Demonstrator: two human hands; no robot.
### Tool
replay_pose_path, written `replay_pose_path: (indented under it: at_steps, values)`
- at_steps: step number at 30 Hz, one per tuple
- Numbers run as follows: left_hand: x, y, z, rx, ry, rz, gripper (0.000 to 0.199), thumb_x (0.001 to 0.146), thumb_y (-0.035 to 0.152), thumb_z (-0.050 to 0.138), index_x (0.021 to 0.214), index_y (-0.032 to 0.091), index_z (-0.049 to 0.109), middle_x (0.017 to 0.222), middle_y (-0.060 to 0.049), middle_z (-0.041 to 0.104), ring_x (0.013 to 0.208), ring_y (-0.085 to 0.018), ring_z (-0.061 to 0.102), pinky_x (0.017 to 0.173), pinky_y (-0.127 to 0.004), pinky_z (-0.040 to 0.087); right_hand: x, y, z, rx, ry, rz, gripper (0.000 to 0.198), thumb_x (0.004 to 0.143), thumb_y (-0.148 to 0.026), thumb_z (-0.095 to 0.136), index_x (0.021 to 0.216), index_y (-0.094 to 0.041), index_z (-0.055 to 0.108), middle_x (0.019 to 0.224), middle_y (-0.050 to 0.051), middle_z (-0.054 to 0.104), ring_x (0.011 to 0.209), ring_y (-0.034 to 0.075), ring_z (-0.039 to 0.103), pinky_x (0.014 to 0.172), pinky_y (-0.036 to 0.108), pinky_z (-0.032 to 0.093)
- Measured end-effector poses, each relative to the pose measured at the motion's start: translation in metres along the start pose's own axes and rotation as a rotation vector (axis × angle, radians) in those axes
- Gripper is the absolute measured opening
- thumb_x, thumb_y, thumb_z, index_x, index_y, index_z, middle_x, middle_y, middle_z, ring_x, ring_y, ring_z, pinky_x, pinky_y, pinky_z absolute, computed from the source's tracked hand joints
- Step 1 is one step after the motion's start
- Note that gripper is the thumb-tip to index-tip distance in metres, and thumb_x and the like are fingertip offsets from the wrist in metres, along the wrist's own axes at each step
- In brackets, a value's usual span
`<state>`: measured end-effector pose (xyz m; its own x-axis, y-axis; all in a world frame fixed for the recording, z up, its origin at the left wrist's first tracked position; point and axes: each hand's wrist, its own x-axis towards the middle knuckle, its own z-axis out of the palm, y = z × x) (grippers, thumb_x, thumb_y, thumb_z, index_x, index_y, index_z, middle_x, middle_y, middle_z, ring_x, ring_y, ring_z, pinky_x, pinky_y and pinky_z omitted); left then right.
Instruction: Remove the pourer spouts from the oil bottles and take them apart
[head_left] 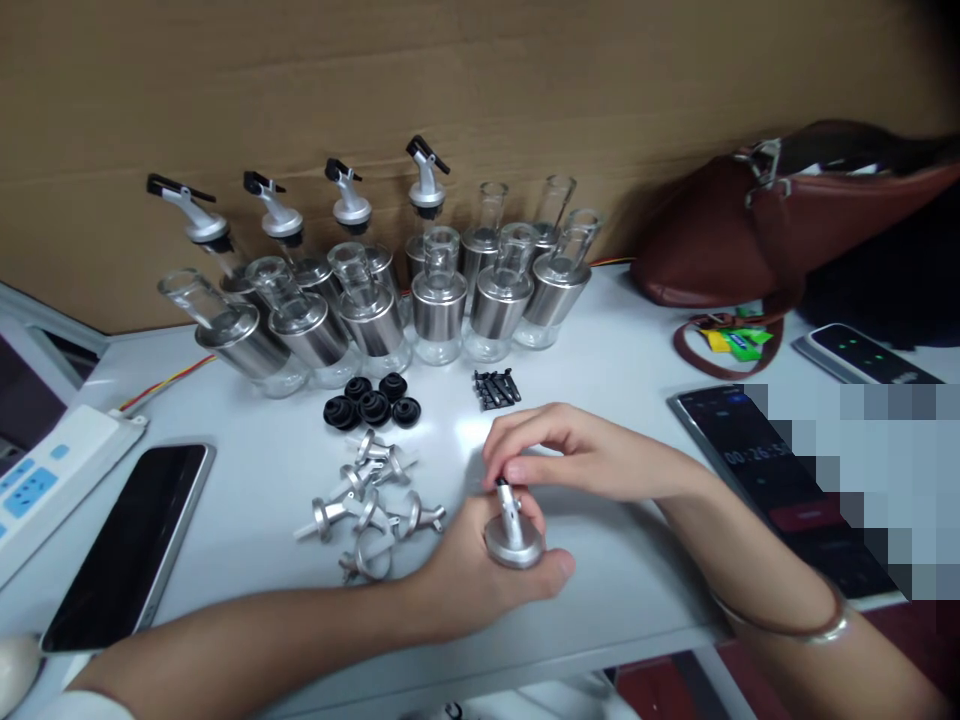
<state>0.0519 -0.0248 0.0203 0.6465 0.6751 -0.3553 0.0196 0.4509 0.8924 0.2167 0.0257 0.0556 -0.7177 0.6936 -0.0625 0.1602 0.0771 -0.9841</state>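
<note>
My left hand (472,575) is wrapped round a silver pourer spout (513,535), its round flange facing up. My right hand (559,450) pinches at the spout's tip, where a small black part (501,483) shows between finger and thumb. To the left lie several loose silver pourer spouts (371,510) with pale tubes. Beyond them sits a cluster of black rubber stoppers (373,407). A little pile of black levers (496,388) lies just past my right hand.
Two rows of glass and steel bottles (439,310) stand at the back; several wear pourers with black levers (349,195). A phone (127,550) and power strip (56,480) lie left. On the right are a brown bag (705,230), another phone (750,470) and a dark device (855,350).
</note>
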Motion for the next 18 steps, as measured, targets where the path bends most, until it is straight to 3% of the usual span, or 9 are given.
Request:
replay_pose_path:
  at_steps: [4, 8, 18]
  values:
    - [0.0005, -0.0034, -0.0033, -0.083, -0.082, 0.013, 0.056, 0.055, 0.056, 0.084, 0.068, 0.018, 0.044, 0.061, 0.007, 0.041, 0.055, -0.006, 0.033, 0.052, -0.023, 0.026, -0.0007, 0.0003, 0.0015, 0.051, -0.012, 0.074, 0.022, 0.092, -0.033, 0.056, 0.084, -0.013, 0.062, 0.079, 0.002, 0.061, 0.068, 0.011, 0.057, 0.063, 0.023, 0.046]
    - [0.0007, -0.0051, -0.0037, -0.153, -0.094, 0.031, 0.067, 0.054, 0.077, 0.072, 0.072, 0.017, 0.046, 0.061, 0.006, 0.043, 0.055, -0.007, 0.037, 0.053, -0.023, 0.028, -0.0017, -0.0001, 0.0051, -0.008, 0.015, 0.098, 0.036, 0.095, -0.044, 0.047, 0.070, -0.018, 0.048, 0.064, -0.002, 0.055, 0.060, 0.011, 0.051, 0.058, 0.023, 0.041]
    - [0.0003, -0.0102, 0.0001, -0.006, -0.131, 0.083, 0.053, 0.079, 0.069, 0.055, 0.071, 0.017, 0.047, 0.060, 0.003, 0.047, 0.052, -0.009, 0.042, 0.053, -0.024, 0.035, -0.0002, 0.0014, 0.0096, -0.253, 0.042, 0.141, 0.037, 0.089, -0.029, 0.044, 0.057, -0.021, 0.027, 0.052, -0.007, 0.028, 0.050, 0.007, 0.025, 0.046, 0.021, 0.024]
